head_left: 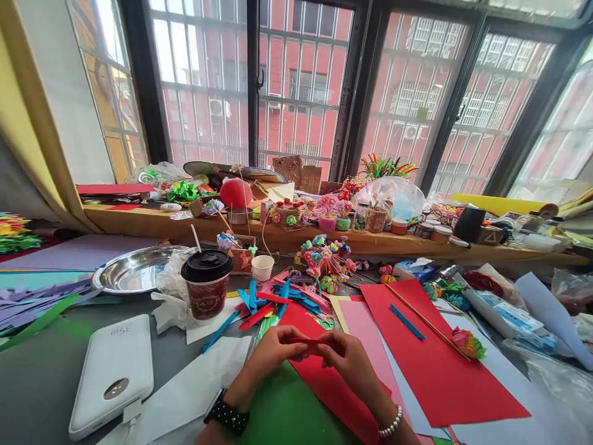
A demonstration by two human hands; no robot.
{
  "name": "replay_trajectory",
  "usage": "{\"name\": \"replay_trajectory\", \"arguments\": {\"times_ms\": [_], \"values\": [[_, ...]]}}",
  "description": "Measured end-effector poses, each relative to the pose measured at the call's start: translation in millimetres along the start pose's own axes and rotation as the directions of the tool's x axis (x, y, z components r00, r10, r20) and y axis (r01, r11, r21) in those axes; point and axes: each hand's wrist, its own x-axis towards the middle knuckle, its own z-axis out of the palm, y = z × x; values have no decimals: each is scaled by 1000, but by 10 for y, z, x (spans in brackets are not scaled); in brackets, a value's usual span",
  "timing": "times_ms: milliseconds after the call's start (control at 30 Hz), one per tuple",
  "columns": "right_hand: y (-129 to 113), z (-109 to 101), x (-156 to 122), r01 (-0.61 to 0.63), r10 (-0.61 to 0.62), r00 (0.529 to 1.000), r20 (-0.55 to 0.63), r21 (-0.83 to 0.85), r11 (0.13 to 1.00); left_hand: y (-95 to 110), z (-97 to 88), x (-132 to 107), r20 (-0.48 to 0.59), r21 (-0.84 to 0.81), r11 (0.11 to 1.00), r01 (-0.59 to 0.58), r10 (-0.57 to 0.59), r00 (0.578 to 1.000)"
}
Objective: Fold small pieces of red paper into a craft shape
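Between my two hands is a narrow folded strip of red paper (306, 340), pinched at both ends above the table. My left hand (277, 347), with a dark watch on its wrist, grips the strip's left end between thumb and fingers. On the other end, my right hand (345, 355) is closed in the same way; a beaded bracelet circles that wrist. Beneath them lie a red paper sheet (319, 386) and a green sheet (287, 411). Just beyond my hands sits a pile of blue and red folded strips (280, 296).
A lidded coffee cup (206, 287) with a straw, a white power bank (115, 371) and a metal tray (125, 272) stand on the left. To the right, a large red sheet (445, 364) carries a blue strip (407, 321) and a paper flower (467, 343) on a stick.
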Motion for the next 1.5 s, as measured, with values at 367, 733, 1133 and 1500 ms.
{"name": "replay_trajectory", "arguments": {"times_ms": [367, 733, 1133, 1500], "values": [[-51, -21, -10, -41, 40, 999, 14, 118, 992, 45, 8, -35, 57, -13, 997, 82, -82, 995], [-48, 11, -26, -51, 49, 999, 20, 94, 994, 44, 30, -44, 3, 3, 988, 154, -154, 988], [-21, 40, -13, -23, 22, 1000, 8, 93, 995, 14, 17, -26, 1, -8, 989, 149, -149, 989], [-22, -30, -4, -89, 76, 994, 80, 167, 982, 17, -8, -19, 42, 87, 996, 7, -11, 999]]}}
